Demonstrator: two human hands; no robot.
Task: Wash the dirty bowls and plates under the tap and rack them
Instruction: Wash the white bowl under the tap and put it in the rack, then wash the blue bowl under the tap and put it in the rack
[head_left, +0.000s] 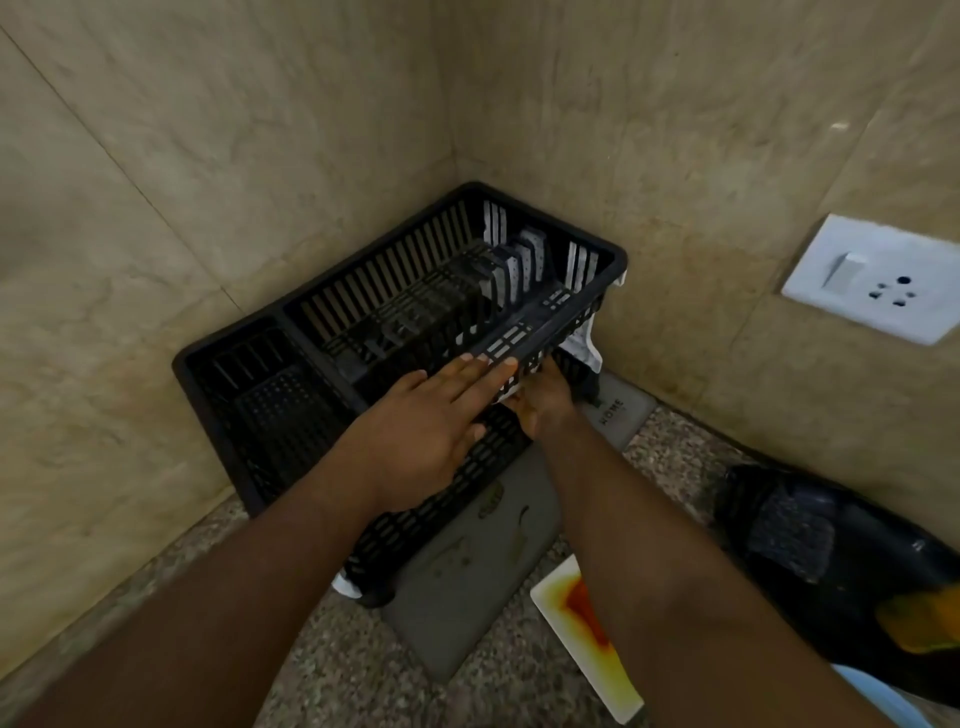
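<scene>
A black plastic dish rack stands in the counter corner with its near right side raised off the grey mat. My left hand lies on the rack's near rim, fingers straight and thumb against the outer wall. My right hand reaches under the raised rim, next to a white dotted cloth that lies beneath the rack; its fingertips are hidden. A white rectangular plate with a red and orange stain lies at the bottom, partly behind my right forearm. A black dish with yellow residue sits at the right.
Beige stone walls close in the corner behind and to the left of the rack. A white wall socket with a switch is on the right wall. A light blue object shows at the bottom right. The counter is speckled granite.
</scene>
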